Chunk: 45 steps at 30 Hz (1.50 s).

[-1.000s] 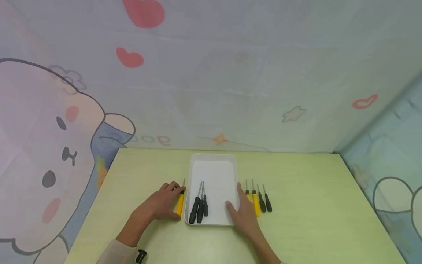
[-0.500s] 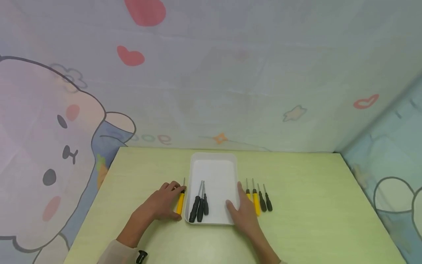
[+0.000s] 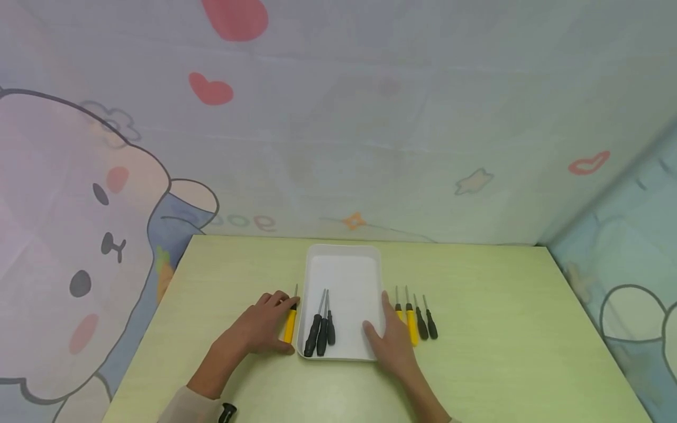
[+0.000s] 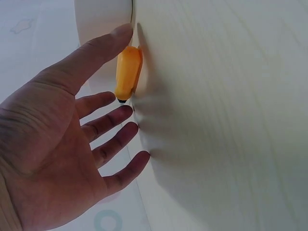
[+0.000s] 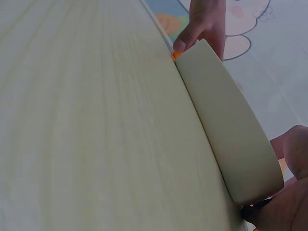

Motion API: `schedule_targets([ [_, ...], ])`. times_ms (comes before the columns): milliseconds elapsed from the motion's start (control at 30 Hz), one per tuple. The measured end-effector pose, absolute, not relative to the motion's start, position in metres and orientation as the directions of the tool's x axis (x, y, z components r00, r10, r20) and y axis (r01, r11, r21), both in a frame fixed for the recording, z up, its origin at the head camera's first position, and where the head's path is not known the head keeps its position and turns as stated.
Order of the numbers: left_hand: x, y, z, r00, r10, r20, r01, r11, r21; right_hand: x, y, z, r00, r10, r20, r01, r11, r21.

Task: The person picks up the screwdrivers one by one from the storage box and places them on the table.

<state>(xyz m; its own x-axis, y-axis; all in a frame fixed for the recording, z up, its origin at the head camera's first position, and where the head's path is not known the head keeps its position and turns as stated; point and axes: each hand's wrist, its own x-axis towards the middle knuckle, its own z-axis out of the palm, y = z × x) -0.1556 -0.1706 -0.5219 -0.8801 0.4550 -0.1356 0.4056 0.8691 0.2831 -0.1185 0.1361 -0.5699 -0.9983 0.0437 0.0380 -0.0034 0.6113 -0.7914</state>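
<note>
A white tray (image 3: 355, 294) stands mid-table, with black-handled screwdrivers (image 3: 322, 341) lying in its left half. To its left, in the head view, a yellow-handled screwdriver (image 3: 290, 325) lies between the thumb and fingers of my left hand (image 3: 261, 326). The left wrist view shows those fingers (image 4: 118, 147) spread and relaxed, not wrapped round the handle. My right hand (image 3: 394, 341) spans the tray's right rim, its thumb over the inside and its fingers along the outside. Its fingers look fairly straight; firm contact with the rim cannot be seen.
Right of the tray stand two yellow screwdrivers (image 3: 411, 326), one partly behind my right hand, and two smaller black ones (image 3: 431, 326) in a row. The pale green table (image 3: 492, 341) meets a printed cloth backdrop (image 3: 338, 117) along its far edge.
Both hands hold their places, apart from a very slight shift of the left thumb toward the tray. The tray and screwdrivers stay put; the head view drifts slightly.
</note>
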Motion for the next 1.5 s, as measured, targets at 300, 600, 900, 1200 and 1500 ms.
schedule_targets([
  [300, -0.151, -0.174, -0.517, -0.877, 0.465, -0.120, 0.392, 0.838, 0.380, -0.118, 0.137, -0.570, -0.999, 0.040, 0.036, -0.005, 0.607, -0.795],
  [600, -0.149, -0.179, -0.508, -0.881, 0.456, -0.128, 0.372, 0.832, 0.411, -0.115, 0.135, -0.567, -0.998, 0.042, 0.052, -0.016, 0.600, -0.799],
  [900, -0.150, -0.181, -0.493, -0.882, 0.465, -0.081, 0.406, 0.835, 0.373, -0.114, 0.134, -0.566, -0.998, 0.039, 0.057, -0.022, 0.604, -0.796],
  [1200, -0.149, -0.178, -0.484, -0.873, 0.487, 0.028, 0.468, 0.819, 0.332, -0.116, 0.135, -0.566, -0.998, 0.026, 0.064, -0.035, 0.598, -0.801],
  [1500, -0.148, -0.167, -0.478, -0.859, 0.507, 0.070, 0.501, 0.808, 0.310, -0.117, 0.137, -0.566, -0.997, 0.038, 0.068, -0.031, 0.600, -0.799],
])
